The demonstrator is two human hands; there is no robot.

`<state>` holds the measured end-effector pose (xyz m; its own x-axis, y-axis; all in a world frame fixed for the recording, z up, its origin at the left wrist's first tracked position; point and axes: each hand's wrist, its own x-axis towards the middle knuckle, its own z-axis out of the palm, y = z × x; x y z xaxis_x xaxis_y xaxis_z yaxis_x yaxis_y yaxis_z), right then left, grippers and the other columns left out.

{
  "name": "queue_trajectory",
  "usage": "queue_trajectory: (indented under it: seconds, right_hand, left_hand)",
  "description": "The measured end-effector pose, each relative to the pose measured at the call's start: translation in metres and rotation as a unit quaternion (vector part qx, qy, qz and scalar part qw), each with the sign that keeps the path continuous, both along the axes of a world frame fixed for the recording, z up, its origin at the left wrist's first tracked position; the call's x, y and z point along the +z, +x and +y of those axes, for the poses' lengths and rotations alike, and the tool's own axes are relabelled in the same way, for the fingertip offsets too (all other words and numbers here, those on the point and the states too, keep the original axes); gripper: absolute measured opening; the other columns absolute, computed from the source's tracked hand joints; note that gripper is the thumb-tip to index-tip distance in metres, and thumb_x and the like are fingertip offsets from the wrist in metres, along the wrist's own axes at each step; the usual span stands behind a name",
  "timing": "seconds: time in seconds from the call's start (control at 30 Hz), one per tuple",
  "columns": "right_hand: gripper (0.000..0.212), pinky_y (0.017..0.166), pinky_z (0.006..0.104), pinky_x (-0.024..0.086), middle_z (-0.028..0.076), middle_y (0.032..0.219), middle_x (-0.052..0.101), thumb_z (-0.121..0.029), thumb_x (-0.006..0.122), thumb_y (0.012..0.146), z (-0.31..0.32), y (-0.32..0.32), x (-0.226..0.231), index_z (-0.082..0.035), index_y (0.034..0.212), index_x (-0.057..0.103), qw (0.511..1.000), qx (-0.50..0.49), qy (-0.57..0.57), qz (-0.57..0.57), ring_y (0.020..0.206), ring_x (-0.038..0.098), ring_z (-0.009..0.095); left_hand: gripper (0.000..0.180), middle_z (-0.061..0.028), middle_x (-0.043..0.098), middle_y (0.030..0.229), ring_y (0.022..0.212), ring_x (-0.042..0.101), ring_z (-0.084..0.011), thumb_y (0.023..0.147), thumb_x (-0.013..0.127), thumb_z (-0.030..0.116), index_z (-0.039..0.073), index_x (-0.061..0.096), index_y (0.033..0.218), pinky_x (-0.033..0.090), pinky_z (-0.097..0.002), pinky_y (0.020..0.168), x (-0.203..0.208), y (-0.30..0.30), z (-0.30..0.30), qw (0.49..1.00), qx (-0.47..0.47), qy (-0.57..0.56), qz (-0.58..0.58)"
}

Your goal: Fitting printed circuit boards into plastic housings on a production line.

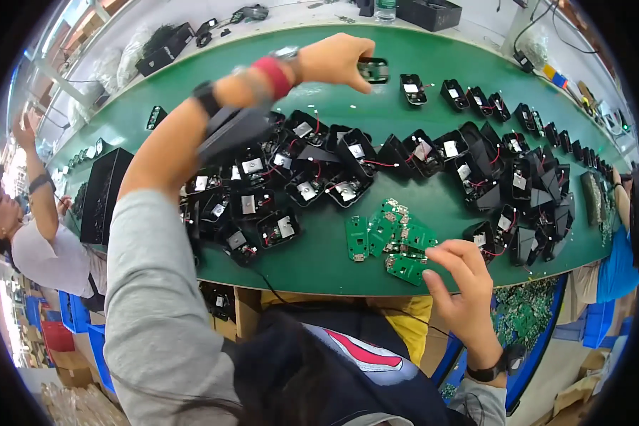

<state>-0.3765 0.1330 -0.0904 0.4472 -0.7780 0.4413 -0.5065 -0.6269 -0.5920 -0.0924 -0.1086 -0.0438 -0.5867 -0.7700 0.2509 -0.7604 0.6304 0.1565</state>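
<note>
Head view, looking down on a long green conveyor belt [376,121] crowded with parts; the left hand [334,60] is stretched far out across it, fingers pinched on a small black plastic housing [373,69] at the head of a row of similar open black housings [476,99] spaced along the far side; whether that piece is already resting on the belt or just above it, I cannot tell; the right hand [461,273] sits close to the body, thumb and forefinger narrowed onto the near edge of a loose pile of small green circuit boards [394,238], touching the nearest one, though a firm hold is not clear; between the two hands lies a dense heap of black housings with red wires and silver labels [298,177]; to place well here, I'd judge the far housing wants setting flat, open side up, evenly spaced from its neighbour; and the right fingers should lift one board only, by its edges; another person's raised arm [39,192] works at the left; a blue-sleeved arm [618,263] at the right.
</note>
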Motion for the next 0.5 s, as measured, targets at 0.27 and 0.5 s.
queue_trajectory:
  seconds: [0.27, 0.5]
  right_hand:
    - [0.023, 0.064, 0.0231, 0.042, 0.011, 0.098, 0.049, -0.004, 0.055, 0.083, -0.013, 0.074, 0.005, 0.001, 0.106, 0.059, 0.958, 0.071, 0.009, -0.279, 0.075, 0.050, 0.016]
    - [0.018, 0.063, 0.0275, 0.041, 0.009, 0.077, 0.053, 0.004, 0.049, 0.081, -0.001, 0.102, 0.004, -0.001, 0.093, 0.063, 0.956, 0.174, -0.013, -0.237, 0.070, 0.051, 0.018]
  left_hand:
    - [0.047, -0.0050, 0.053, 0.087, 0.081, 0.049, -0.0085, 0.067, 0.076, 0.016, 0.001, 0.044, 0.098, 0.044, -0.0251, 0.071, -0.004, -0.038, 0.216, 0.904, 0.040, 0.224, 0.362]
    - [0.081, -0.0126, 0.041, 0.130, 0.118, 0.041, -0.0179, 0.070, 0.074, 0.011, 0.002, 0.028, 0.136, 0.034, -0.0299, 0.099, -0.022, -0.015, 0.274, 0.811, 0.038, 0.319, 0.489]
